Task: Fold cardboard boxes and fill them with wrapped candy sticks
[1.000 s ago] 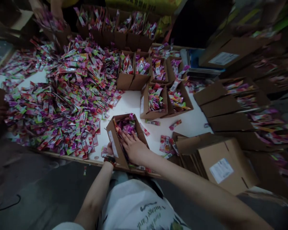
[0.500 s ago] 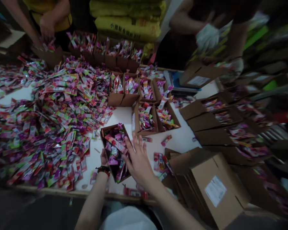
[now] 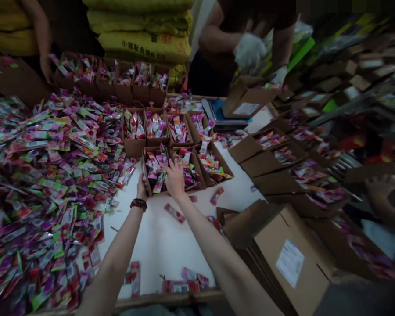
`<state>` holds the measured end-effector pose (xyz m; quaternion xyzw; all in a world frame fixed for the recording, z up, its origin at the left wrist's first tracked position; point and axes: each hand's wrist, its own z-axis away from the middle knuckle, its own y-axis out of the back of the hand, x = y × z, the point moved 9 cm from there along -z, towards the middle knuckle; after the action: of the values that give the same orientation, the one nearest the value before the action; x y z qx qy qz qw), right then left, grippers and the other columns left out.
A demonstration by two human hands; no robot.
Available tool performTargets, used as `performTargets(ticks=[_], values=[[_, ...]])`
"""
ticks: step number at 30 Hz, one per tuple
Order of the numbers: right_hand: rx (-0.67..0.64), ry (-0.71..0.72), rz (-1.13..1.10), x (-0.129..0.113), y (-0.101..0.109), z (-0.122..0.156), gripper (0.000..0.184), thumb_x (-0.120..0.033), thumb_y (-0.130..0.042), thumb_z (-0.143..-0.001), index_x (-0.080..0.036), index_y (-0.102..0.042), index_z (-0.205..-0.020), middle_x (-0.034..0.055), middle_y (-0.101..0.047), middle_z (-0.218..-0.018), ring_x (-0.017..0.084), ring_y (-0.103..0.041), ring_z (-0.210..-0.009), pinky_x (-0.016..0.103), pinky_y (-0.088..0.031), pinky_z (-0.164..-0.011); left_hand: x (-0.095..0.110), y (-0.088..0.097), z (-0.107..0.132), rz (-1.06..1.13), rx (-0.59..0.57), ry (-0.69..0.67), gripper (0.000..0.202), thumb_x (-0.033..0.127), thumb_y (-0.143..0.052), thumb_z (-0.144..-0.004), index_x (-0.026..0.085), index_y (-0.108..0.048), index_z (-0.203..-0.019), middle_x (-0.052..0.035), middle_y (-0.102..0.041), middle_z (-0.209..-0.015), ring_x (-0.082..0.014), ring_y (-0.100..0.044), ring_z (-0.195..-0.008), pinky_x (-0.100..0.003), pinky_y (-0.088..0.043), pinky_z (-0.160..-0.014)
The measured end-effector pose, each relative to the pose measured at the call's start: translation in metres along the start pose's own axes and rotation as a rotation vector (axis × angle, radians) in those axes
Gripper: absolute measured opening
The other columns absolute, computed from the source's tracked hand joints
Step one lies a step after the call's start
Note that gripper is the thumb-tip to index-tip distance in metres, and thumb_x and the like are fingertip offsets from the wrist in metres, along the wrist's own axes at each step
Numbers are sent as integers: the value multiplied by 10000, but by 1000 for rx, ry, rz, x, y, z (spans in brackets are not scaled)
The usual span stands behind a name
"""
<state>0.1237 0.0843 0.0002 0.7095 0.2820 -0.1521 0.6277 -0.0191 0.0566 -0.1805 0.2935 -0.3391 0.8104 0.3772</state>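
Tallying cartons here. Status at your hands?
Left hand against the side of the carton, right hand at its open top. Sachets fill it. Loose sachet on the table nearby.

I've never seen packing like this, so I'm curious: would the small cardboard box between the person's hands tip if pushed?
It would probably slide rather than tip: the cardboard box sits flat on the white table and looks low. Its thin walls may flex, and the loose packets inside would likely shift.

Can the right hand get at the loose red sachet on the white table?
Probably yes: the right hand is close above the loose red sachet, with nothing between them but white tabletop.
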Motion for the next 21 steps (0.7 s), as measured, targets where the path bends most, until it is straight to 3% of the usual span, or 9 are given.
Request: performTargets(ticks=[3, 5, 7, 10, 12, 15, 16, 18, 21], values=[[230, 88, -167, 3, 51, 58, 499, -59, -385, -861, -256, -646, -1239, 48, -546, -1412, 210, -370, -1410, 494, -244, -1185, -1, 26, 25, -45, 213, -43, 558, 620, -394, -862, 241, -571, -1231, -63, -569, -1297, -194, -545, -1177, -300, -460, -913], [342, 60, -197, 26, 94, 113, 447, -103, -405, -882, -286, -658, -1202, 39, -621, -1318, 203, -508, -1301, 477, -353, -1129, -3, 48, 51, -147, 331, -55, 510, 578, -429, -824, 244, -576, -1182, -56, -518, -1333, -183, -515, -1180, -299, -429, -922], [402, -88, -106, 74, 142, 176, 375, -160, -452, -874, -281, -679, -1148, 55, -665, -1239, 220, -586, -1203, 471, -431, -1059, -13, 67, 85, -228, 408, -27, 444, 516, -481, -762, 227, -560, -1090, -56, -521, -1258, -164, -533, -1074, -281, -420, -857], [450, -550, 160, 195, 226, 277, 385, -256, -506, -823, -210, -665, -1172, 124, -656, -1241, 283, -578, -1202, 484, -456, -1008, -48, 67, 155, -274, 393, 16, 318, 428, -555, -665, 207, -518, -891, -20, -562, -970, -130, -542, -818, -237, -398, -694], [416, -846, 277, 282, 274, 330, 478, -277, -515, -780, -161, -629, -1229, 155, -681, -1181, 303, -625, -1108, 488, -475, -963, -88, 26, 210, -315, 181, 55, 251, 384, -607, -628, 201, -526, -779, -2, -567, -794, -135, -535, -716, -241, -400, -638], [197, -919, 302, 379, 303, 349, 531, -310, -570, -746, -97, -621, -1230, 196, -666, -1197, 318, -620, -1106, 459, -461, -968, -171, -99, 309, -453, -488, 145, 224, 374, -610, -720, 201, -619, -862, -51, -632, -842, -184, -588, -813, -315, -483, -766], [127, -916, 295, 402, 304, 348, 536, -333, -582, -754, -89, -621, -1230, 208, -651, -1222, 318, -606, -1131, 445, -451, -980, -197, -135, 339, -490, -603, 175, 312, 349, -600, -740, 186, -630, -1004, -98, -644, -1020, -209, -603, -925, -345, -495, -841], [35, -929, 274, 437, 301, 346, 553, -386, -567, -797, -73, -609, -1251, 226, -620, -1272, 311, -579, -1182, 420, -434, -1001, -237, -188, 378, -578, -652, 214, 658, 285, -599, -748, 115, -453, -1368, -200, -433, -1419, -280, -483, -1255, -401, -453, -1005], [3, -949, 277, 467, 296, 351, 584, -451, -505, -847, -46, -606, -1256, 248, -629, -1246, 317, -598, -1153, 419, -449, -969, -268, -233, 404, -698, -569, 230, 1024, 213, -638, -712, 15, -61, -1535, -227, 76, -1601, -289, 51, -1499, -401, -111, -1227]])
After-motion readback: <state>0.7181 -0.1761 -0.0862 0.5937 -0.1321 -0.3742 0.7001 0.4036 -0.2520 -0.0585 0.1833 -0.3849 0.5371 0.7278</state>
